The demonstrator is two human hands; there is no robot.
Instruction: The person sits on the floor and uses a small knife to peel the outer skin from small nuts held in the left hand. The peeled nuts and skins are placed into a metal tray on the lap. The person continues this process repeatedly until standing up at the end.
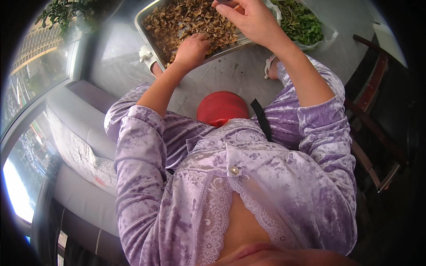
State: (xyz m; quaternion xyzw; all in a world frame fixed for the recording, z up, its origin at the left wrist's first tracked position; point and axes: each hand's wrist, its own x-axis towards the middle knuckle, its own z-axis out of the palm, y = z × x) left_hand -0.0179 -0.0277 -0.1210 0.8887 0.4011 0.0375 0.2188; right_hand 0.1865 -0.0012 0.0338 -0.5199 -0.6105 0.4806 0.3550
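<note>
A metal tray [151, 46] lies at the top of the view, cut off by its edge. Small curled brown dried pieces [186, 16], whose kind I cannot tell, are spread over it. My left hand [192, 50] reaches over the tray's near side, its fingers down among the pieces. What its fingertips touch is hidden. Above the tray's right part, my right hand [254, 21] has its fingers bent around a small dark object [229, 2], partly out of view.
Right of the tray sits a clear plastic bag [327, 40] with leafy greens [301, 23]. A red round seat [221, 108] is between my legs on the grey tiled floor [196, 88]. A grey sofa [83, 116] runs along the window at left; dark wooden furniture [372, 86] stands at right.
</note>
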